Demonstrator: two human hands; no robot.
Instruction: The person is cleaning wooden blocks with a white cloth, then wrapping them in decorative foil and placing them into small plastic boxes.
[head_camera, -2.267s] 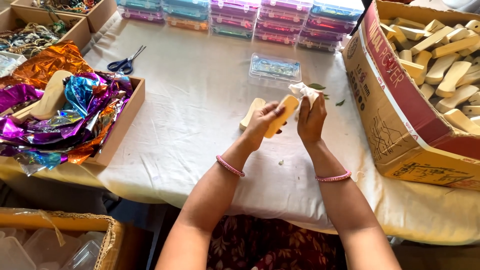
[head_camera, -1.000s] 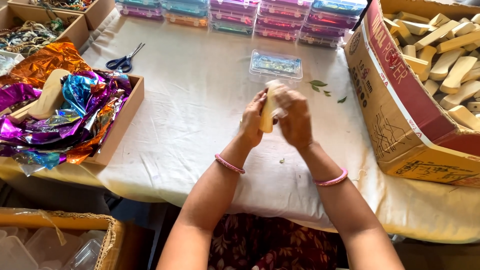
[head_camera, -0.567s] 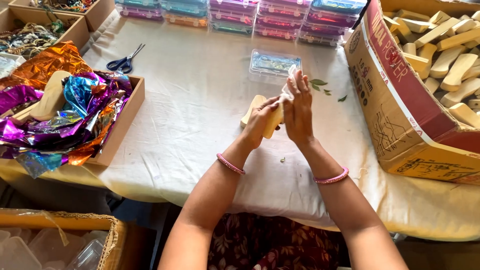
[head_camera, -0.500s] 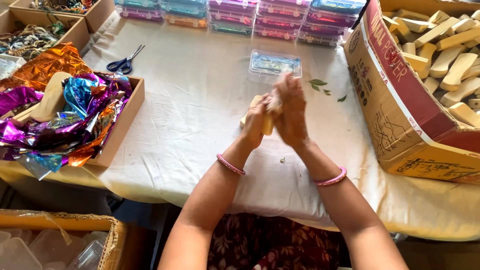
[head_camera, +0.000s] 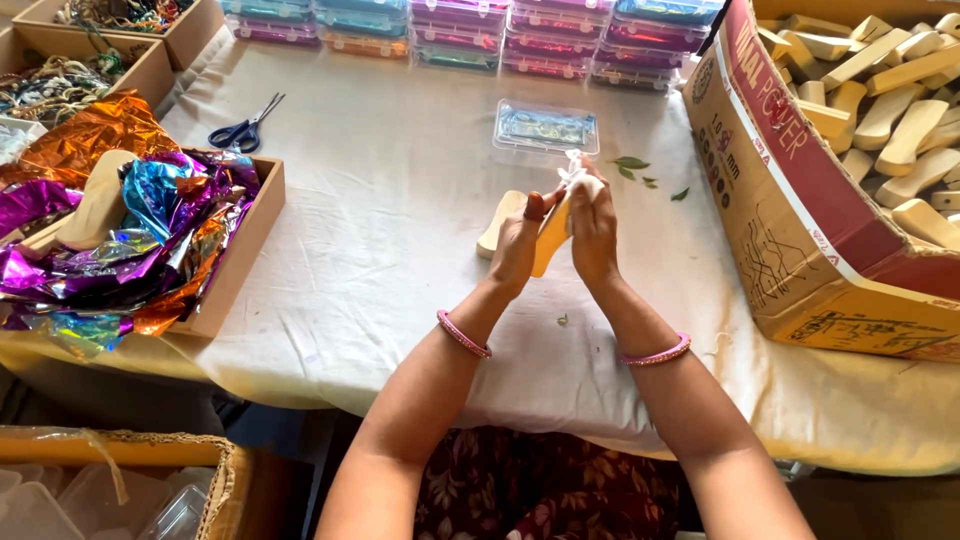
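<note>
- Both hands are up over the middle of the table (head_camera: 400, 250), which has a white cloth on it.
- The left hand (head_camera: 522, 245) is wrapped around a flat pale wooden piece (head_camera: 550, 232), thumb up against its face, holding it on edge.
- The right hand (head_camera: 594, 232) is pressed to the other side of that piece, fingers pinching a little white scrap (head_camera: 578, 178) at its top end. So both hands are closed on the same thing, held just above the cloth.
- Just past the left hand, a second wooden piece (head_camera: 497, 222) lies flat on the table.
- Beyond the fingertips sits a clear plastic case (head_camera: 546, 128), with a few green leaves (head_camera: 632, 163) just beside it.
- Well off to the left of the left hand: a wooden tray (head_camera: 245, 240) stuffed with shiny coloured foil (head_camera: 150, 240), and blue-handled scissors (head_camera: 243, 126) further back.
- To the right of the right hand is a big cardboard box (head_camera: 800, 230) full of more wooden blocks (head_camera: 890, 110).
- Along the far edge, a row of stacked colourful plastic boxes (head_camera: 470, 25).
</note>
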